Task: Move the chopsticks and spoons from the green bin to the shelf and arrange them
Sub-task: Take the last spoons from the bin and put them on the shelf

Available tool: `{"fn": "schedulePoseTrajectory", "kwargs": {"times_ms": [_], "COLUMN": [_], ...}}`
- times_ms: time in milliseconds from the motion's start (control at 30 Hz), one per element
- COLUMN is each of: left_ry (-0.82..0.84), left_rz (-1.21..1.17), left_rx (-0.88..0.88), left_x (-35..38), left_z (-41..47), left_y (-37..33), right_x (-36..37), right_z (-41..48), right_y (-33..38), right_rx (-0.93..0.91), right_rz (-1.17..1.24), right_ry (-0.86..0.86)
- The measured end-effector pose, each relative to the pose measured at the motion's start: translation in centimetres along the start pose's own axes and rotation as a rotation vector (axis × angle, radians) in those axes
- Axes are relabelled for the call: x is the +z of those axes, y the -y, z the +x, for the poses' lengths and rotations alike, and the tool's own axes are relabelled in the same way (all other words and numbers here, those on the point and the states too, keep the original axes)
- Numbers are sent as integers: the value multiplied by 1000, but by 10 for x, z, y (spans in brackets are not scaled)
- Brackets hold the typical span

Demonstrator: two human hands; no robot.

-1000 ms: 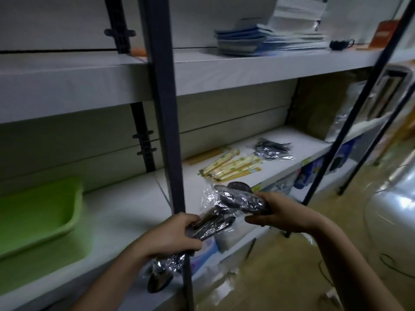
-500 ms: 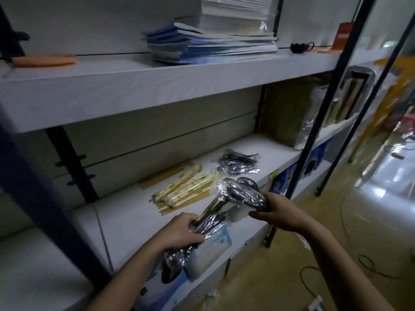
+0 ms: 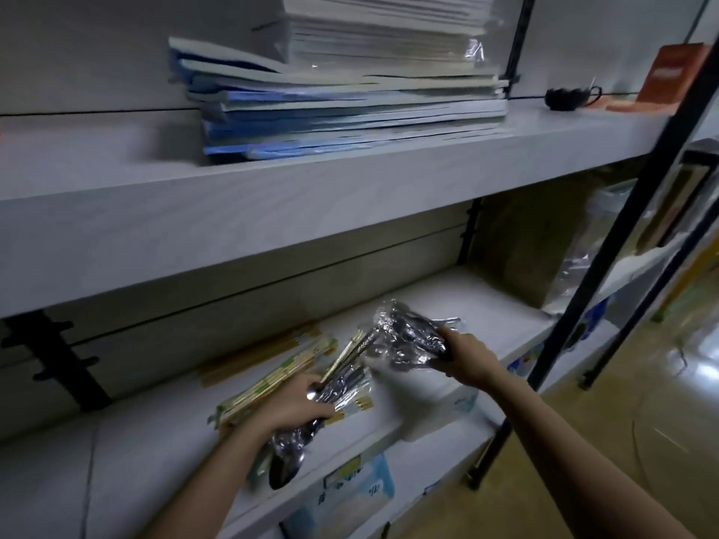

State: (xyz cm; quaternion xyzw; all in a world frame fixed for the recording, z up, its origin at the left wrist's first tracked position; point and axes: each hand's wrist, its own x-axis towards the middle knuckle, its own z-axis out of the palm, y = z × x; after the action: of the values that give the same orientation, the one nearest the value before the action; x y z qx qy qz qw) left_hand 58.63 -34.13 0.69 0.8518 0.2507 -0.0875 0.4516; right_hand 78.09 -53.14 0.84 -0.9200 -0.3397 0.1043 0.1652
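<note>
While left hand [image 3: 295, 402] grips wrapped spoons [image 3: 342, 383], right hand [image 3: 470, 361] fingers clasp spoon pack [image 3: 404, 336].

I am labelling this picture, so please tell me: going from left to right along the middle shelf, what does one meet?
Black bracket → chopstick packets → wrapped spoons → right hand gripping them → brown box. The left hand overlaps the chopsticks, so it is omitted.

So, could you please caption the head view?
Left hand and right hand each grip wrapped spoons above a shelf holding chopsticks.
</note>
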Motion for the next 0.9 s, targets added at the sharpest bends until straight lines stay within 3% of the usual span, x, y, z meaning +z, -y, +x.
{"fn": "schedulePoseTrajectory", "kwargs": {"times_ms": [367,633,700,767,833,900], "left_ry": [-256,-406,-443,-467,-479,-496], "left_rz": [-211,-384,-429,-466,-504,-542], "left_rx": [-226,-319,-319,-315,-308,-305], "left_x": [-4,9,12,14,16,17], "left_z": [31,41,43,44,48,51], "left_y": [6,-4,-4,-7,-7,-8], "right_x": [9,20,24,30,37,44], "right_z": [131,174,169,150,123,92], "right_y": [-19,-15,-9,3,21,42], "right_rx": [-227,-363,-398,-416,-382,-257], "right_rz": [-164,-280,-83,281,549,744], "right_ry": [281,246,61,-68,33,324]}}
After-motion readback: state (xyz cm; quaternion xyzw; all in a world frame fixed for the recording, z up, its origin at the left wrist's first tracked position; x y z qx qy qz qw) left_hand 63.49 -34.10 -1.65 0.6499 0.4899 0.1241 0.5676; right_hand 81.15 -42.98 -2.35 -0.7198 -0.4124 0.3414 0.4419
